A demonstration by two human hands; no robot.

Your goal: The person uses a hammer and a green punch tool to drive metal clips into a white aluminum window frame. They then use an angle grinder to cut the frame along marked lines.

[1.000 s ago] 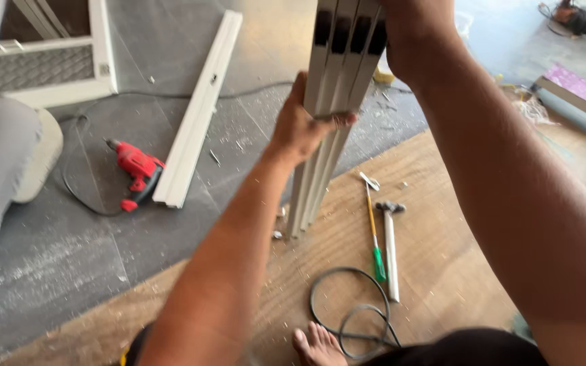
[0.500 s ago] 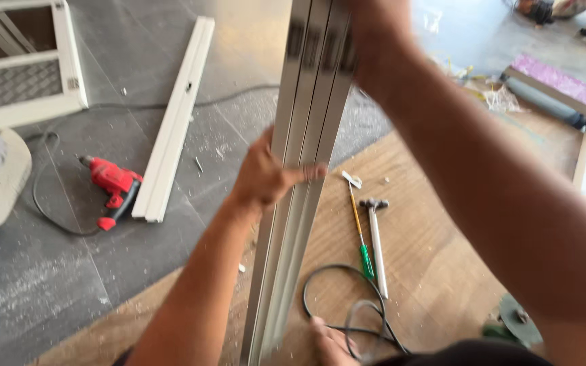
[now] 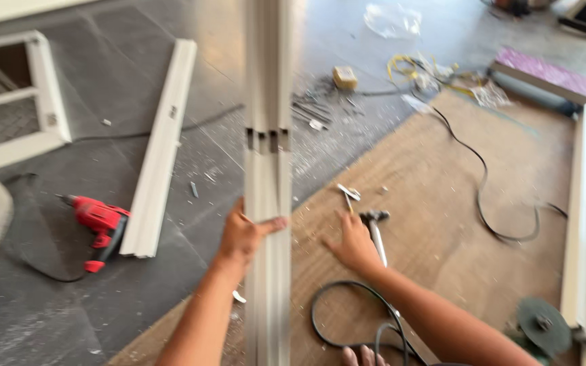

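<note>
Grey concrete floor (image 3: pixel 137 305) fills the left of the view, and a brown board (image 3: pixel 456 224) lies on it to the right. An upright white frame rail (image 3: pixel 268 102), blurred, stands at the board's left edge, notched partway up. The left hand (image 3: pixel 242 237) is wrapped around this rail, thumb across its front. The right hand (image 3: pixel 353 245) lies spread flat on the board, fingers wide, touching a hammer (image 3: pixel 376 234) that rests there beside a screwdriver (image 3: pixel 347 194). A black cable (image 3: pixel 347 318) loops near the board's near edge. On the floor to the left lie a red drill (image 3: pixel 100 222) and a second white rail (image 3: pixel 161 146), well apart from the hands.
</note>
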